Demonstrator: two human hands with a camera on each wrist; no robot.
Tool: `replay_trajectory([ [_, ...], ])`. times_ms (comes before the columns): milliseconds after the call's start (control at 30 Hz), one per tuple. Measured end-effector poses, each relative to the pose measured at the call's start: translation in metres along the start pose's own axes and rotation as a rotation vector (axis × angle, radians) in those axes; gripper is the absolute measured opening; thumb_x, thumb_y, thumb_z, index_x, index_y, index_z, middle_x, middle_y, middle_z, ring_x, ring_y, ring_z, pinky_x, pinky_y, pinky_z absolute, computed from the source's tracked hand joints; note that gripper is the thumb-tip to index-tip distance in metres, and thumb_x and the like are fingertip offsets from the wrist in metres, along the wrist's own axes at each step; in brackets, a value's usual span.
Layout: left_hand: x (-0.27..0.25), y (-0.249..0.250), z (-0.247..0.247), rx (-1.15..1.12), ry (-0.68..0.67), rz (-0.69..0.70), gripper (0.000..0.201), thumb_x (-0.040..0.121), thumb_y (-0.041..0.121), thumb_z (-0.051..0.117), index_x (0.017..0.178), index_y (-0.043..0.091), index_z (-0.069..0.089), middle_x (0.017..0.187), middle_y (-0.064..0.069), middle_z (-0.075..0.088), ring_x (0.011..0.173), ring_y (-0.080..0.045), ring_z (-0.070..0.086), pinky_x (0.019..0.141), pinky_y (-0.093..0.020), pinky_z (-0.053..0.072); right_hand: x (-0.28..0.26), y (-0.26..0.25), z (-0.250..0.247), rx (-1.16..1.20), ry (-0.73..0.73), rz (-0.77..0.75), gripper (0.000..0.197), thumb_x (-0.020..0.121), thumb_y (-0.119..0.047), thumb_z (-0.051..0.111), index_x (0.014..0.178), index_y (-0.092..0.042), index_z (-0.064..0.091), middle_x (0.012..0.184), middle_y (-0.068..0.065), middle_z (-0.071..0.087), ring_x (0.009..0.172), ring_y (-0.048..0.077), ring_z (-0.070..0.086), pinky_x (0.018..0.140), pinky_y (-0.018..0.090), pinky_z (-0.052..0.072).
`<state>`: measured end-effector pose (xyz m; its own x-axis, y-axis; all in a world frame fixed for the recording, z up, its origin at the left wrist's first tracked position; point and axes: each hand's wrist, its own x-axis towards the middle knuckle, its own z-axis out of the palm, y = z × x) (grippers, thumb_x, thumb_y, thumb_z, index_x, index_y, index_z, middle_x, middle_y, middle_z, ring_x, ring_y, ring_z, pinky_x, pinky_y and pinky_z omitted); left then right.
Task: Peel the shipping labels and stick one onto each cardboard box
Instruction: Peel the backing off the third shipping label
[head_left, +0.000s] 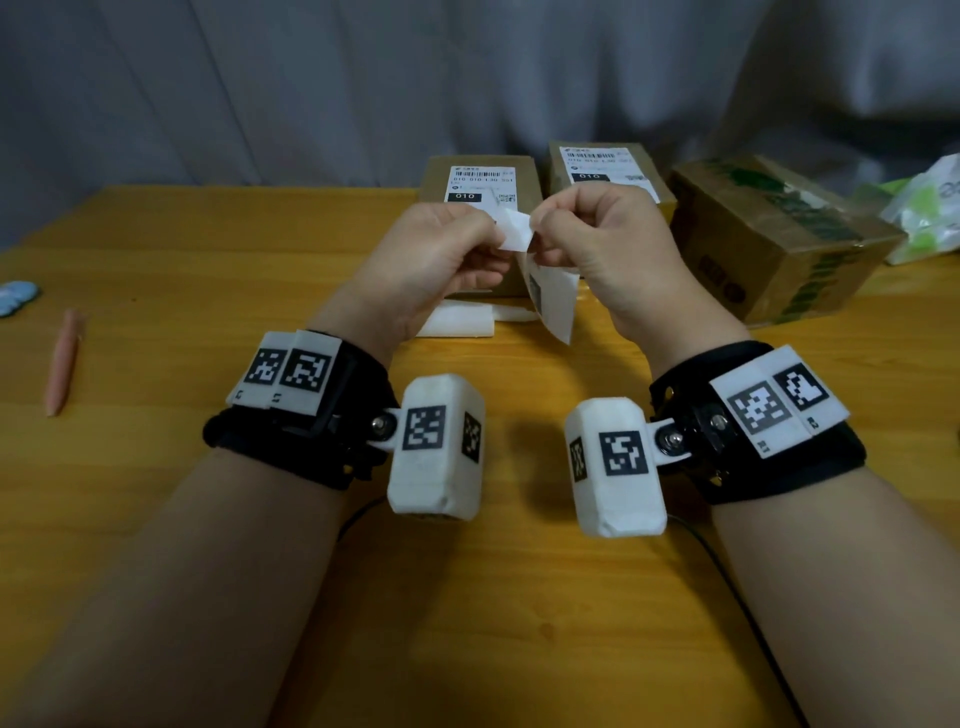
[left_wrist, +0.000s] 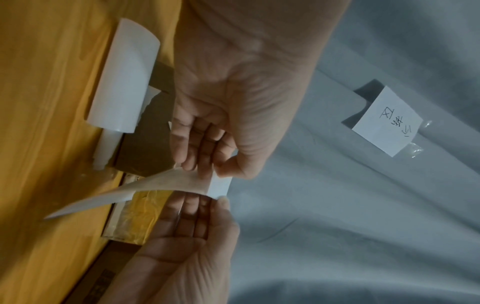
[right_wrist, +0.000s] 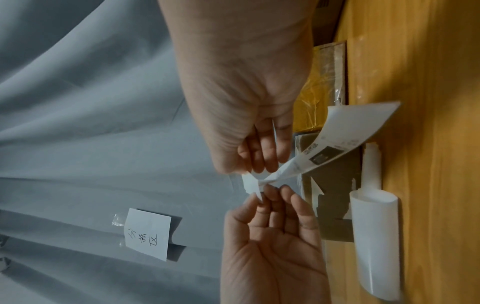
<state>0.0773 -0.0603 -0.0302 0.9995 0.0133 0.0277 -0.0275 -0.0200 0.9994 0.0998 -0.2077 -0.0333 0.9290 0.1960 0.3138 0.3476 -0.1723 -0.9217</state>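
Both hands are raised over the wooden table (head_left: 208, 249) and hold one white shipping label (head_left: 553, 296) between them. My left hand (head_left: 496, 236) pinches a white top corner flap, and my right hand (head_left: 540, 236) pinches the sheet right beside it. The rest of the label hangs down, curled, with print showing (right_wrist: 337, 144). Behind the hands stand three cardboard boxes. The left box (head_left: 480, 182) and the middle box (head_left: 602, 166) each carry a label on top. The larger right box (head_left: 774, 239) has green tape and shows no label.
Curled white backing sheets (head_left: 457, 319) lie on the table in front of the left box. A pink pen (head_left: 62, 364) and a blue object (head_left: 18, 296) lie at the far left. A plastic bag (head_left: 930, 208) sits at the far right. A grey curtain (left_wrist: 363, 205) bears a handwritten note (left_wrist: 387, 121).
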Motion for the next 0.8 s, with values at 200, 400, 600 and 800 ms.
replay_trajectory([
  [200, 0.003, 0.000, -0.001, 0.023, 0.008, -0.004, 0.020, 0.087, 0.001, 0.048, 0.072, 0.009, 0.058, 0.081, -0.010, 0.065, 0.076, -0.017, 0.064, 0.074, -0.025, 0.056, 0.001, 0.002, 0.002, -0.028, -0.024, -0.026, 0.010, 0.084, -0.007, 0.061, 0.077, -0.011, 0.066, 0.073, 0.004, 0.067, 0.073, 0.016, 0.063, 0.080, 0.037, 0.055],
  [400, 0.002, -0.001, -0.007, 0.025, -0.062, 0.088, 0.022, 0.091, 0.023, 0.058, 0.074, 0.011, 0.063, 0.071, 0.001, 0.068, 0.068, -0.009, 0.061, 0.070, -0.020, 0.054, 0.000, -0.003, 0.004, -0.075, -0.067, -0.078, 0.012, 0.086, -0.009, 0.061, 0.075, -0.012, 0.065, 0.077, 0.011, 0.066, 0.073, 0.018, 0.060, 0.080, 0.046, 0.054],
  [600, 0.001, -0.002, -0.010, 0.004, -0.089, 0.110, 0.018, 0.092, 0.019, 0.055, 0.084, 0.005, 0.063, 0.074, 0.001, 0.072, 0.070, -0.006, 0.067, 0.068, -0.015, 0.054, -0.001, -0.004, 0.004, 0.024, -0.062, -0.038, 0.009, 0.086, -0.005, 0.058, 0.081, -0.004, 0.066, 0.066, 0.008, 0.063, 0.065, 0.021, 0.058, 0.072, 0.041, 0.052],
  [800, 0.002, 0.000, -0.010, -0.019, -0.083, 0.076, 0.015, 0.092, 0.012, 0.055, 0.082, 0.006, 0.064, 0.075, -0.006, 0.066, 0.065, -0.007, 0.062, 0.063, -0.015, 0.053, 0.002, -0.002, 0.003, 0.056, -0.001, -0.029, 0.009, 0.085, -0.006, 0.059, 0.080, -0.007, 0.066, 0.077, 0.014, 0.068, 0.074, 0.027, 0.065, 0.078, 0.041, 0.055],
])
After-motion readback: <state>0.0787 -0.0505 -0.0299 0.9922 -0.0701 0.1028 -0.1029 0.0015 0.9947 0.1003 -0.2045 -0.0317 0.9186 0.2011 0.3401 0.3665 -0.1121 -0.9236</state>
